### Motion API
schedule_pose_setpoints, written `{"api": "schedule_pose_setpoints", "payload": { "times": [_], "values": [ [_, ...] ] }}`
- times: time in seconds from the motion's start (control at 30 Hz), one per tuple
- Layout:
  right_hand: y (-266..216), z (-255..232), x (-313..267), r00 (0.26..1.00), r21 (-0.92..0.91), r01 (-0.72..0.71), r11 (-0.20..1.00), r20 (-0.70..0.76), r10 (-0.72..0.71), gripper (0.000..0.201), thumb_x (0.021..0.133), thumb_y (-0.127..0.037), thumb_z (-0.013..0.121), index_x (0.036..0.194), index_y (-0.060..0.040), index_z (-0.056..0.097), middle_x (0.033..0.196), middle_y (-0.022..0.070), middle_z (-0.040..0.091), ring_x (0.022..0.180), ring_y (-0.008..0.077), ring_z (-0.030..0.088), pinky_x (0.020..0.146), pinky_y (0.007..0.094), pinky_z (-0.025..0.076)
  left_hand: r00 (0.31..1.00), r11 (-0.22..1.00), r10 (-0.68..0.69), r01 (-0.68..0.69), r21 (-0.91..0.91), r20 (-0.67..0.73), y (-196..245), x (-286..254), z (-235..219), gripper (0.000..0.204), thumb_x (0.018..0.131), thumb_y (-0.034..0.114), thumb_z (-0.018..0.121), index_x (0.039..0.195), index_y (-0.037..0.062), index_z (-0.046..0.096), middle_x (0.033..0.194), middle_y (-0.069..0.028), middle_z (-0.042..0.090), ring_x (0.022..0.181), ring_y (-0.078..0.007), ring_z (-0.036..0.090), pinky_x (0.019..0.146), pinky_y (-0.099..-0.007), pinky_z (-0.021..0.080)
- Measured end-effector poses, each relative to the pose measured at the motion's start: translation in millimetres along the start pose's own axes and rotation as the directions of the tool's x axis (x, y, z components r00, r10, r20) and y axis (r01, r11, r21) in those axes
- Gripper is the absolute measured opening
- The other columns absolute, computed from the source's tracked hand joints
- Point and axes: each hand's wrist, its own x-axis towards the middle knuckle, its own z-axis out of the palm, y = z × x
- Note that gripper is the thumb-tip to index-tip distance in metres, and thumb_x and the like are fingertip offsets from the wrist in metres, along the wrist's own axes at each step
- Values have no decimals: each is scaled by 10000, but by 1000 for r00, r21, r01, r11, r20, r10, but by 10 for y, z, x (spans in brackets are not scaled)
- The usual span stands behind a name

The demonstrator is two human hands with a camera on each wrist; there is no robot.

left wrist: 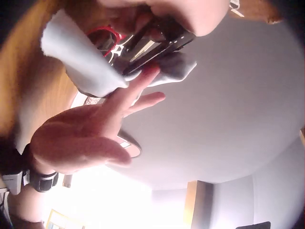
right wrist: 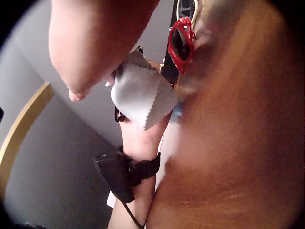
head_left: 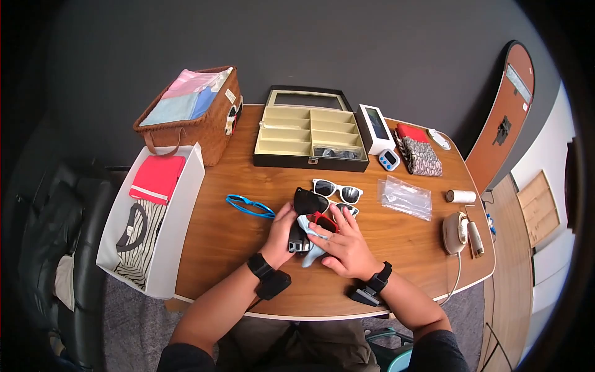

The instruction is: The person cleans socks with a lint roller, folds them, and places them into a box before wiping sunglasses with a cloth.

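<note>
My left hand [head_left: 279, 239] grips a pair of black sunglasses [head_left: 310, 201] above the table's near middle. A pale blue cloth [head_left: 313, 255] with zigzag edges drapes over part of them, also visible in the right wrist view as a cloth [right wrist: 143, 95]. My right hand [head_left: 350, 248] presses the cloth against the sunglasses with extended fingers; in the left wrist view its thumb stands apart from them. Just behind lie red-framed sunglasses [head_left: 323, 222], partly hidden by the hands, and white-framed sunglasses [head_left: 338, 190]. Another white-framed pair [head_left: 347, 211] is partly covered by the right fingers. Blue glasses [head_left: 250, 205] lie left.
A lidded compartment case [head_left: 310, 162] stands open behind, dark eyewear in its front right compartment. At left are a white bin [head_left: 192, 180] of clothes and a wicker basket [head_left: 211, 139]. Clear plastic bags [head_left: 406, 197], a small timer [head_left: 389, 160] and a corded beige appliance [head_left: 455, 232] sit right.
</note>
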Motion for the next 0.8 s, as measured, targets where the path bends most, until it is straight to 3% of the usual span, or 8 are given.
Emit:
{"api": "schedule_pose_setpoints", "payload": {
  "times": [0.13,0.23,0.27,0.4,0.57,0.7,0.73,0.8],
  "values": [
    [-75,27,14,996,48,85,995,33,-87,551,970,-538,536,1324,-138,670,1439,30,599,1479,470,296,1207,610,151,999,1000,17,-16,18,-49,-44,14,-50,249,1039,157,461,1219,79,613,1003,-21,647,911,-124,657,793,-276,549],
    [-192,42,125,986,100,152,983,52,-158,570,966,-565,534,1314,-137,677,1421,25,615,1474,475,307,1207,606,150,960,874,279,-259,411,11,-225,80,-45,233,1036,151,468,1189,71,624,1060,-40,640,968,-136,643,851,-292,546],
    [-219,46,125,985,109,153,982,58,-160,573,958,-567,545,1303,-130,682,1418,23,617,1472,475,311,1208,600,156,995,986,64,-52,155,-74,-125,47,30,250,1036,141,455,1213,77,619,1066,-38,644,971,-140,648,863,-289,549],
    [-68,-5,0,991,72,129,989,26,-132,518,979,-526,525,1282,-144,699,1404,27,627,1473,454,322,1206,598,163,996,1000,18,-17,14,-88,-74,46,-34,271,1032,116,426,1236,92,602,1019,-21,645,895,-135,653,783,-283,563],
    [-13,3,28,1000,18,10,1000,-30,-9,520,987,-508,502,1311,-146,686,1404,55,623,1483,454,301,1201,600,170,1000,1000,-11,10,18,7,-162,70,-119,279,1052,143,445,1289,105,586,1112,-45,676,967,-145,680,828,-296,582],
    [-84,59,63,998,58,63,996,-4,-63,552,975,-537,517,1313,-133,683,1399,52,625,1486,463,284,1201,609,178,1000,994,20,-17,107,-23,-250,15,34,273,1059,140,464,1302,98,580,1123,-45,674,964,-137,673,839,-287,571],
    [-106,89,64,997,115,74,991,-4,-74,646,1007,-622,390,1320,-140,683,1388,52,636,1479,483,289,1206,616,134,996,976,87,-84,199,-8,-257,28,17,260,1054,137,472,1281,90,588,1127,-56,675,982,-138,670,855,-280,563],
    [-174,73,61,992,145,115,983,39,-121,639,1003,-622,404,1304,-137,694,1384,50,639,1477,478,297,1207,612,135,998,989,54,-52,135,-12,-238,84,-58,252,1051,138,473,1266,87,594,1134,-63,675,993,-141,668,860,-282,561]
  ]
}}
